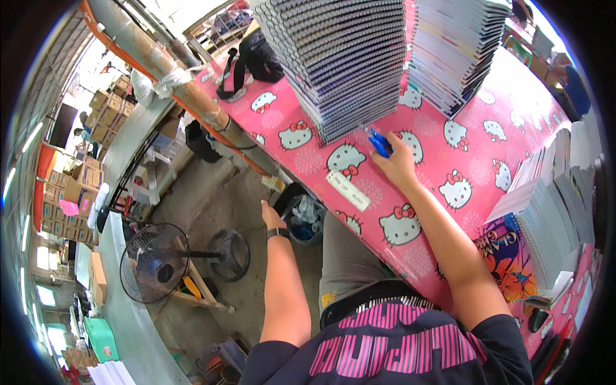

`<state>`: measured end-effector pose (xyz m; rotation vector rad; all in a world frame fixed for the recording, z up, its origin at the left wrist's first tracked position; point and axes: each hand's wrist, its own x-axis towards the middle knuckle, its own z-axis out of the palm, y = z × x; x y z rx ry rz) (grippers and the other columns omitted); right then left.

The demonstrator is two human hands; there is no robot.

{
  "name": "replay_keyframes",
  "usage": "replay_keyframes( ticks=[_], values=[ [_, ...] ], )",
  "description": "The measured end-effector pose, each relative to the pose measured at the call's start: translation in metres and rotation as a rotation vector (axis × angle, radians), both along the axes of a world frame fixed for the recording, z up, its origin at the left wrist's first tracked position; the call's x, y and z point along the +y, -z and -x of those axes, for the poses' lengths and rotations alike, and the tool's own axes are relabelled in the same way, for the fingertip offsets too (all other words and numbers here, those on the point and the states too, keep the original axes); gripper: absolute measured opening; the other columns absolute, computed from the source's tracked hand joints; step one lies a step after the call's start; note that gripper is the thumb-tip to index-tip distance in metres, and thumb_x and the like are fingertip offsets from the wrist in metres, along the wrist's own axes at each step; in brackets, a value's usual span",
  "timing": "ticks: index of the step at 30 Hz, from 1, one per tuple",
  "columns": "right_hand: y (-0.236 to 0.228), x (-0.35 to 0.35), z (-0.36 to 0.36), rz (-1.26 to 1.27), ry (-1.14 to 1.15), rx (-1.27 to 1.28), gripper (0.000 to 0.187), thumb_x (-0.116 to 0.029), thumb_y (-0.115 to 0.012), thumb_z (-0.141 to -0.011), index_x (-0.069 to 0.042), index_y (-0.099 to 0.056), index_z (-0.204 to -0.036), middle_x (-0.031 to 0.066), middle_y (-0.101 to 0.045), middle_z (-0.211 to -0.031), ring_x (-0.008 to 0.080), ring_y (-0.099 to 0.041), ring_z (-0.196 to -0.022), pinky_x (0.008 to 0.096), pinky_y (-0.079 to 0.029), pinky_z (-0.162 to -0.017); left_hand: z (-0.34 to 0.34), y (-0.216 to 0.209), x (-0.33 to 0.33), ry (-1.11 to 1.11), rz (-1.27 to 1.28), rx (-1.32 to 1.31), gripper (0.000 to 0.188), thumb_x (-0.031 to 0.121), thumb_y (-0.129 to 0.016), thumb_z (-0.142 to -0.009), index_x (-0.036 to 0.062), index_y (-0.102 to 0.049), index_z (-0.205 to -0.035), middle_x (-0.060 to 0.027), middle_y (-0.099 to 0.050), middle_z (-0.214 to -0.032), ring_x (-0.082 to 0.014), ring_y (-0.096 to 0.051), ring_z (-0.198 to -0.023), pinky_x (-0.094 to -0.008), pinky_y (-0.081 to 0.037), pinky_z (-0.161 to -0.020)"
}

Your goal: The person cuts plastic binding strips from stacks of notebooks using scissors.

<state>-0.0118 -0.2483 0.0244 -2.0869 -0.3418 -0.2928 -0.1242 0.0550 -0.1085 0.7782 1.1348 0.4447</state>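
Observation:
My right hand (399, 163) is closed around the blue handles of a small pair of cutting pliers (380, 143). The pliers' tip points at the bottom corner of a tall stack of spiral-bound notebooks (346, 70), by the wire edges; whether it touches them I cannot tell. Below my right hand, a white label strip (348, 190) lies on the pink patterned tabletop (311, 163). Off the table's left edge hangs my left hand (273, 217), with a dark band on the wrist, beside a waste bin (305, 218). Its fingers are mostly hidden.
Another notebook stack (455, 51) leans at the back right. More notebooks (545, 224) and a colourful cover (510, 256) sit at the right. A black bag (260, 58) lies far left on the table. A pole (192, 96) and a fan (155, 263) stand at the left.

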Motion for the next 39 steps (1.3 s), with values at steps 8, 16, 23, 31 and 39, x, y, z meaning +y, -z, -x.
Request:
replay_keyframes(
  ticks=[8,16,23,31,39],
  values=[
    [0.009,0.009,0.001,0.040,-0.019,-0.012,0.036,-0.016,-0.067,-0.066,-0.004,-0.059,-0.098,0.0143,-0.060,-0.083,0.0302,-0.060,-0.078,0.0372,-0.048,-0.070,-0.039,-0.055,-0.012,-0.022,-0.293,-0.433,0.030,0.034,-0.046,-0.095,0.0055,-0.056,-0.095,0.0067,-0.032,-0.055,-0.0047,-0.027,-0.043,-0.0215,-0.020,-0.038],
    [-0.019,0.037,-0.001,0.320,-0.019,-0.122,0.046,-0.021,-0.068,-0.063,-0.004,-0.057,-0.104,0.0136,-0.058,-0.099,0.0309,-0.054,-0.097,0.0433,-0.043,-0.083,-0.083,-0.134,-0.091,0.420,-0.997,-0.693,0.031,0.015,-0.065,-0.084,-0.0013,-0.056,-0.108,-0.0053,-0.059,-0.097,-0.0122,-0.056,-0.086,-0.0235,-0.046,-0.075],
    [-0.026,0.043,-0.005,0.469,-0.018,-0.109,0.048,-0.023,-0.069,-0.062,-0.002,-0.057,-0.104,0.0128,-0.057,-0.099,0.0300,-0.053,-0.097,0.0451,-0.043,-0.082,-0.090,-0.135,-0.113,0.414,-0.895,-0.626,0.028,0.010,-0.065,-0.084,-0.0033,-0.058,-0.107,-0.0091,-0.062,-0.098,-0.0134,-0.058,-0.089,-0.0256,-0.047,-0.079],
    [-0.037,0.045,0.000,0.438,-0.073,-0.061,0.039,-0.023,-0.068,-0.064,-0.003,-0.059,-0.096,0.0144,-0.061,-0.087,0.0313,-0.060,-0.085,0.0414,-0.048,-0.075,-0.088,-0.133,-0.107,0.430,-0.904,-0.623,0.024,0.010,-0.066,-0.083,-0.0017,-0.062,-0.103,-0.0050,-0.063,-0.093,-0.0106,-0.057,-0.082,-0.0239,-0.047,-0.072],
    [-0.031,0.037,-0.002,0.425,-0.072,-0.003,0.038,-0.025,-0.068,-0.065,-0.004,-0.060,-0.095,0.0145,-0.062,-0.087,0.0311,-0.061,-0.084,0.0409,-0.049,-0.073,-0.088,-0.132,-0.100,0.450,-0.825,-0.616,0.024,0.007,-0.067,-0.081,-0.0029,-0.062,-0.102,-0.0069,-0.064,-0.095,-0.0121,-0.059,-0.085,-0.0240,-0.048,-0.075]
  ],
)
